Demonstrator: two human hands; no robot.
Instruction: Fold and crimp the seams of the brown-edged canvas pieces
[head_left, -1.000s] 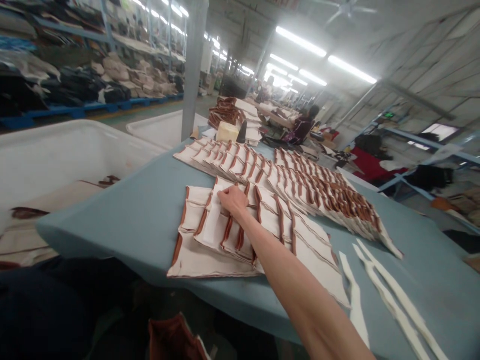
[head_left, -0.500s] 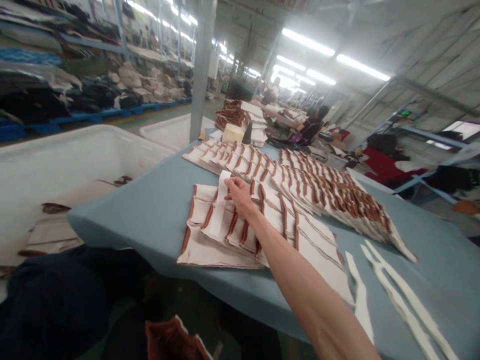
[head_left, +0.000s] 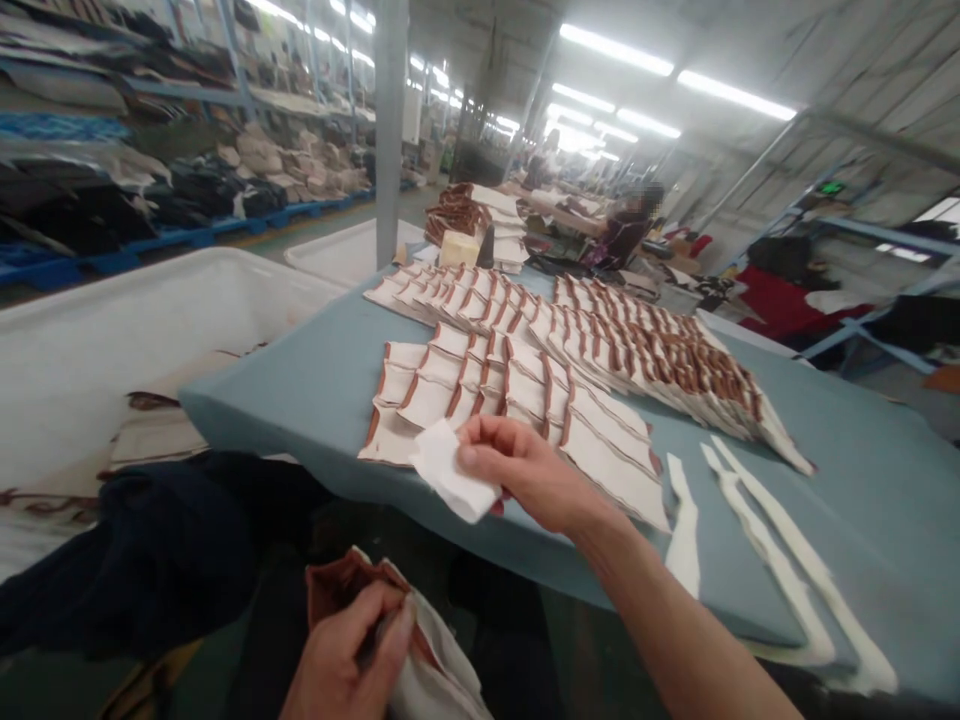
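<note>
Between the thumb and fingers of my right hand (head_left: 517,465) is a piece of white fabric (head_left: 450,470), held over the table's near edge. At the bottom of the view my left hand (head_left: 356,645) pinches the edge of a cream cloth piece with brown lining (head_left: 435,655), below table height. Its brown inside shows at the opening beside my fingers. Just beyond my right hand, overlapping cream pieces with brown edges (head_left: 480,385) lie in a row on the blue-covered table (head_left: 300,385).
More overlapping cream and brown pieces (head_left: 637,355) lie farther back. Long white strips (head_left: 780,560) rest at the right. A white bin (head_left: 172,300) with cloth pieces stands left of the table. A metal post (head_left: 388,140) rises behind it. A person (head_left: 626,235) sits in the background.
My right hand has moved from the row toward me, carrying the white fabric, which is now bunched or folded. My left hand has come into view, gripping the cream and brown piece.
</note>
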